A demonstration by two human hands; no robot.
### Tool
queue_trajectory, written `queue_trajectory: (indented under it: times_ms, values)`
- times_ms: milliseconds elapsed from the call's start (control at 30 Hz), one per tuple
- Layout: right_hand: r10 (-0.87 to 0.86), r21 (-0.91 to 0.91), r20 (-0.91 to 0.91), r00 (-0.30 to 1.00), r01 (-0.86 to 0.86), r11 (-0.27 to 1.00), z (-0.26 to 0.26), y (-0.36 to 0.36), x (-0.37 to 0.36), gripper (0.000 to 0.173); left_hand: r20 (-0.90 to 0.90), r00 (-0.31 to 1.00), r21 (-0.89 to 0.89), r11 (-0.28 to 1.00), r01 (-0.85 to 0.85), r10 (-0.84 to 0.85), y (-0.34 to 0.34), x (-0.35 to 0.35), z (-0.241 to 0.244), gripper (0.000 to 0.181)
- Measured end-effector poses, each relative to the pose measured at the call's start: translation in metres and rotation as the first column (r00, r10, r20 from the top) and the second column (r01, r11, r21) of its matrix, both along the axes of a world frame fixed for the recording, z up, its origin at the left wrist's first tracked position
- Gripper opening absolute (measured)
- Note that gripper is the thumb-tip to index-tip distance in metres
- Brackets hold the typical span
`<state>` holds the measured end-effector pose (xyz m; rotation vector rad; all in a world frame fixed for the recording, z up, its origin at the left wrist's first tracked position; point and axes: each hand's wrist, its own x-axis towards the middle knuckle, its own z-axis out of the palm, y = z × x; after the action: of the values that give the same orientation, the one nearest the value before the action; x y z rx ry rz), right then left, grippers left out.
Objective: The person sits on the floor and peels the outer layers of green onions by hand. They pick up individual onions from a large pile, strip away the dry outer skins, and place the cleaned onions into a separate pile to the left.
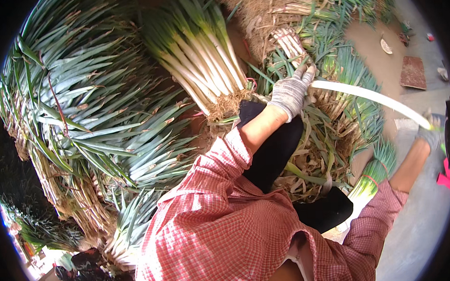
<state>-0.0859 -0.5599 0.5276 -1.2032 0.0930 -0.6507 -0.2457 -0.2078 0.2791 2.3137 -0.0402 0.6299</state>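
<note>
A long white Welsh onion stalk (374, 96) stretches between my two gloved hands, bending down to the right. My left hand (291, 91), in a grey knitted glove, closes at the stalk's left end, which its fingers partly hide. At the picture's right rim my right hand (431, 133) grips the stalk where it turns green; that hand is partly dark and cut by the rim. Beyond my left forearm lies a fan of Welsh onions (203, 63) with clean white stems and brown roots. Loose peeled leaves (311, 174) lie between my knees.
A large heap of untrimmed Welsh onions (97, 104) fills the left. More bundles (341, 66) lie at the upper right, with a tied bunch (374, 170) by my right forearm. A reddish board (413, 72) and a pink object (446, 174) are on the floor.
</note>
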Motion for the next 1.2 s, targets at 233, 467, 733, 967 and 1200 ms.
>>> queue_trajectory:
  times_ms: [233, 467, 733, 967, 1200]
  values:
    - [0.386, -0.13, -0.106, 0.916, -0.398, 0.908, -0.104, 0.271, 0.049, 0.052, -0.252, 0.918, -0.174, 0.919, -0.354, 0.306, 0.069, -0.055, -0.107, 0.048]
    - [0.809, -0.157, -0.277, 0.518, -0.855, 0.494, -0.231, 0.538, -0.043, 0.031, -0.626, 0.679, -0.313, 0.675, -0.668, 0.383, 0.089, -0.107, -0.234, 0.03]
    - [0.548, -0.335, -0.825, 0.14, -0.901, -0.275, -0.393, 0.588, -0.067, 0.039, -0.735, 0.589, -0.124, 0.787, -0.605, 0.337, 0.112, -0.117, -0.411, 0.035]
    - [-0.024, -0.137, -0.969, 0.248, -0.611, -0.78, -0.493, 0.552, -0.103, 0.067, -0.851, 0.448, -0.215, 0.594, -0.775, 0.276, 0.137, -0.069, -0.262, 0.036]
    - [0.147, 0.034, -0.986, -0.076, -0.962, -0.269, -0.456, 0.558, -0.05, 0.033, -0.829, 0.461, -0.287, 0.466, -0.837, 0.317, 0.183, -0.075, -0.318, 0.031]
